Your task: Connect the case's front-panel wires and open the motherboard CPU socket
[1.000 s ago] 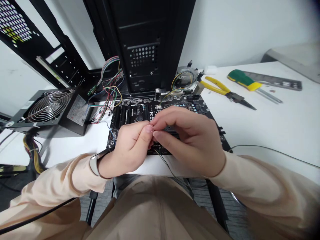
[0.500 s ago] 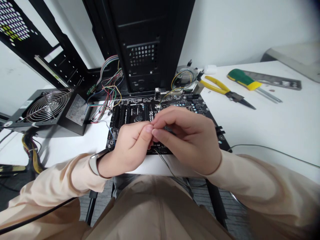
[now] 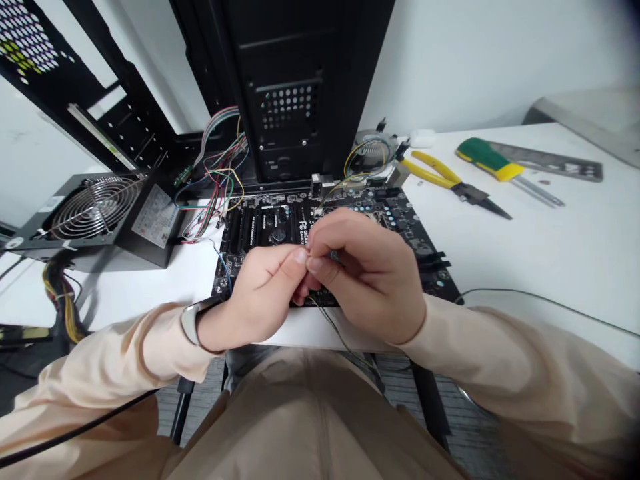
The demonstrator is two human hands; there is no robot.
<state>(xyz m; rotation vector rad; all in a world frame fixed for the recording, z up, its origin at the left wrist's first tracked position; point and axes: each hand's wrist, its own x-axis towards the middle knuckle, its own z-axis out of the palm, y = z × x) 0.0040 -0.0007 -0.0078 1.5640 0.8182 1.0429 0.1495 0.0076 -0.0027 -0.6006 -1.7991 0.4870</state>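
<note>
Both hands meet fingertip to fingertip just above a black motherboard (image 3: 280, 220) lying at the table's front edge. My left hand (image 3: 265, 290) is closed, thumb pressed against its curled fingers. Touching it, my right hand (image 3: 370, 277) pinches with thumb and forefinger at the same spot. A thin dark wire (image 3: 333, 325) rises from the table edge into the closed fingers, which hide its upper end. Part of the board is covered by the hands.
A black computer case (image 3: 300, 53) stands behind the board, with loose coloured wires (image 3: 220, 177) beside it. At left sits a power supply (image 3: 155, 223). Yellow-handled pliers (image 3: 450, 181), a green-and-yellow screwdriver (image 3: 493, 163) and a metal bracket (image 3: 560, 163) lie at right on the white table (image 3: 525, 260).
The fingertips stay pressed together at nearly the same place. My right hand has shifted slightly left and its wrist has turned a little. The view has moved slightly.
</note>
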